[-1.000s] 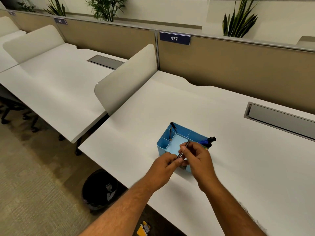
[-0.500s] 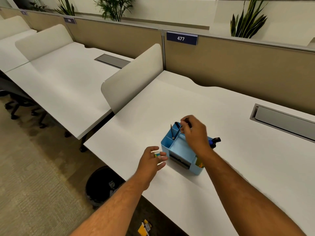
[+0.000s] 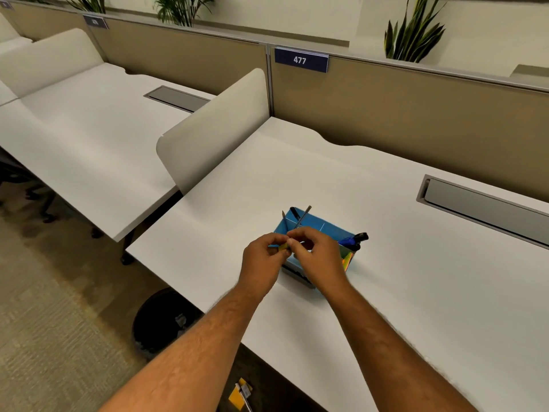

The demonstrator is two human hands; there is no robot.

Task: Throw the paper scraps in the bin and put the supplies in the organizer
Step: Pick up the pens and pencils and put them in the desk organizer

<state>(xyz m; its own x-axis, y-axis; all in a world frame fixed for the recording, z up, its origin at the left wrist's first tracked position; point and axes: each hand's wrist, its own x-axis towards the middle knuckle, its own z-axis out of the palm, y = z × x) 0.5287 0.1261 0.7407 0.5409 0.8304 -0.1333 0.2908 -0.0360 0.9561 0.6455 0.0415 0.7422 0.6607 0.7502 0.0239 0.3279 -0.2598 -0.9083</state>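
A blue desk organizer (image 3: pixel 322 226) stands on the white desk (image 3: pixel 386 263), with pens (image 3: pixel 302 217) upright in its far left compartment and a blue-and-black marker (image 3: pixel 355 239) sticking out at its right end. My left hand (image 3: pixel 261 260) and my right hand (image 3: pixel 316 254) meet just in front of the organizer, over its near side. Both pinch a small yellow-green item (image 3: pixel 284 247) between their fingertips; what it is I cannot tell. A black bin (image 3: pixel 162 322) sits on the floor under the desk's left edge, with some scraps inside.
A rounded cream divider (image 3: pixel 214 129) separates this desk from the neighbouring one on the left. A grey cable hatch (image 3: pixel 481 206) is set in the desk at the far right. Yellow and black items (image 3: pixel 240 395) lie on the floor below the desk.
A pen passed from both hands into the organizer's far left compartment. My right hand then came back from there, and now both hands pinch the small item my left hand held.
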